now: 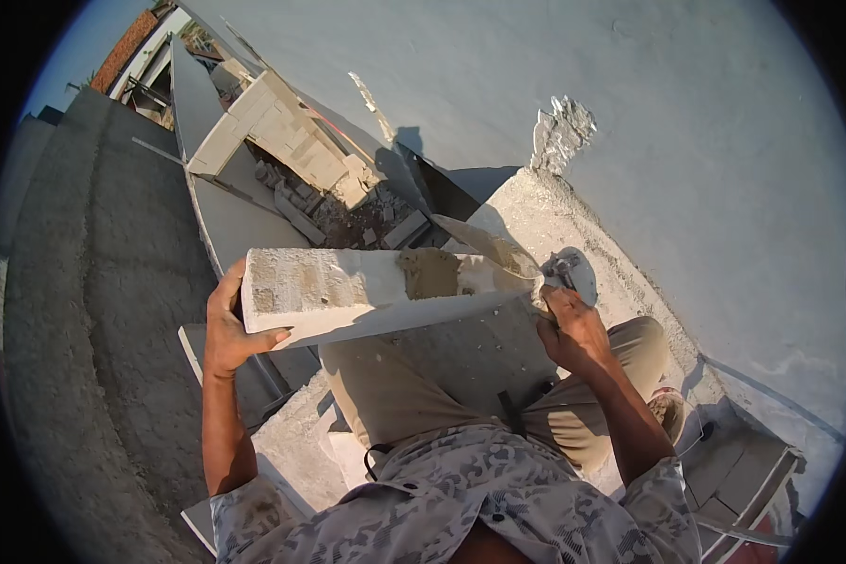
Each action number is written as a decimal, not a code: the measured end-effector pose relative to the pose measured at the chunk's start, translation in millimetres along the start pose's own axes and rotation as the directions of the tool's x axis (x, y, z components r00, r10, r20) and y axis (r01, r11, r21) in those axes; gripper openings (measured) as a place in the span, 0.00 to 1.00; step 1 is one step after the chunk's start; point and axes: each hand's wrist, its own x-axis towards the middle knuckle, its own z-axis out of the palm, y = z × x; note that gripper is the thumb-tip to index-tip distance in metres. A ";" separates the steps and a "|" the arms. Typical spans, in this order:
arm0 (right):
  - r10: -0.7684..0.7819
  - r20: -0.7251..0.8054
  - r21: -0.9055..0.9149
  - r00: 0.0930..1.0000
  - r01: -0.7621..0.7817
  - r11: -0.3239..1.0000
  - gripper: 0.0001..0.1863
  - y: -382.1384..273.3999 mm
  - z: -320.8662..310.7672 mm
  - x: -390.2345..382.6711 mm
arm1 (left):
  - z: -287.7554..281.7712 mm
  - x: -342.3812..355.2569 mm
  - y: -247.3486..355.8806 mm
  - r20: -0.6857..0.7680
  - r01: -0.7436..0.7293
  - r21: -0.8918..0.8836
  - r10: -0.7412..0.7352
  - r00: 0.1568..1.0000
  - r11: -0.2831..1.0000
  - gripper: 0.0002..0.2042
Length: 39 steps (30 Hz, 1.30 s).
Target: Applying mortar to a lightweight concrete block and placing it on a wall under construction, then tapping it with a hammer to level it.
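A long whitish masonry block lies across in front of me, above my lap. My left hand grips its left end, thumb on the near face and fingers round the far side. On its top surface sits a brown-grey patch of wet mortar. My right hand is closed on a trowel at the block's right end. The trowel's blade points left and away, over the block's far right part; its handle is mostly hidden in my fingers. Just beyond the right hand is a pale round thing with a grey metal part.
I sit astride a rough-topped wall beside a smooth grey plastered wall. Hardened mortar sticks to that wall. Far below on the left are a block partition and rubble. A wooden-edged box stands lower right.
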 end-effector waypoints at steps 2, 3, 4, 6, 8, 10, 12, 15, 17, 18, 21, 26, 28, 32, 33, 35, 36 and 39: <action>-0.017 0.183 -0.106 0.983 0.037 0.994 0.34 -3.6 -24.1 24.4 | 2.9 1.4 10.8 0.026 -0.009 0.009 0.009 1.000 1.000 0.48; -0.016 0.179 -0.109 0.984 0.036 0.993 0.34 -7.8 -27.3 23.5 | 4.3 1.6 11.5 0.027 -0.013 0.007 0.013 1.000 1.000 0.48; -0.131 0.162 -0.243 0.978 0.168 0.955 0.32 -11.7 -28.9 22.5 | 5.5 1.5 11.8 0.042 -0.034 0.028 0.033 0.999 0.999 0.48; -0.235 0.166 -0.436 0.958 0.285 0.853 0.29 -11.8 -27.8 13.6 | 6.8 -1.5 12.5 0.058 -0.051 0.046 0.048 0.997 0.998 0.48; -0.181 0.177 -0.415 0.967 0.240 0.878 0.29 -7.0 -26.1 4.6 | 6.9 -6.6 13.3 0.062 -0.047 0.071 0.042 0.997 0.996 0.47; -0.123 0.185 -0.396 0.975 0.189 0.898 0.28 -1.8 -19.0 -3.8 | 7.3 -9.7 12.5 0.057 -0.032 0.036 0.030 0.998 0.999 0.47; 0.000 0.215 -0.278 0.977 0.061 0.959 0.23 5.9 -2.1 -11.4 | 6.5 -12.1 12.8 0.054 -0.017 0.006 0.017 0.998 1.000 0.47; 0.106 0.232 -0.184 0.967 -0.063 0.981 0.22 11.7 25.2 -24.7 | 2.7 -17.5 9.8 0.049 -0.018 0.021 0.017 0.999 1.000 0.48; 0.136 0.204 -0.146 0.969 -0.108 0.983 0.23 19.4 53.1 -32.3 | 1.4 -17.9 4.5 0.048 -0.027 0.021 0.026 0.998 0.999 0.48; 0.164 0.180 -0.106 0.970 -0.147 0.983 0.23 24.7 67.9 -35.3 | 2.7 -18.4 2.1 0.056 -0.030 0.017 0.029 0.998 0.999 0.48; 0.332 0.208 -0.148 0.920 -0.306 0.940 0.24 37.5 100.8 -29.9 | 2.1 -21.7 -0.1 0.049 0.004 -0.034 -0.002 0.999 0.999 0.49; 0.412 0.106 0.093 0.905 -0.422 0.902 0.24 30.8 64.5 -55.6 | -1.2 -23.9 -2.8 0.022 0.024 -0.015 -0.023 0.999 1.000 0.50; 0.372 -0.020 0.220 0.928 -0.359 0.907 0.24 16.7 29.6 -63.2 | 4.0 -21.9 -0.7 0.019 0.023 -0.029 -0.023 1.000 0.999 0.49; 0.460 0.370 0.292 0.807 -0.571 0.767 0.21 -33.5 -61.1 -39.9 | 2.7 -26.0 3.5 -0.002 0.016 0.005 -0.016 1.000 1.000 0.49; 0.404 0.456 0.249 0.793 -0.549 0.798 0.20 -40.9 -67.4 -34.8 | 5.5 -24.2 4.7 0.011 0.013 0.002 -0.013 1.000 1.000 0.49; 0.378 0.392 0.208 0.838 -0.482 0.851 0.18 -51.3 -60.1 -40.7 | 11.0 -21.6 9.9 0.024 -0.015 0.028 0.015 1.000 0.999 0.49; 0.331 0.335 0.158 0.882 -0.399 0.903 0.17 -52.8 -57.7 -43.0 | 11.7 -21.7 10.5 0.027 -0.015 0.027 0.014 1.000 1.000 0.49; 0.424 0.371 0.086 0.826 -0.486 0.870 0.16 -42.9 -49.3 -43.9 | 12.5 -24.6 11.6 0.031 -0.027 0.046 0.025 0.999 0.999 0.49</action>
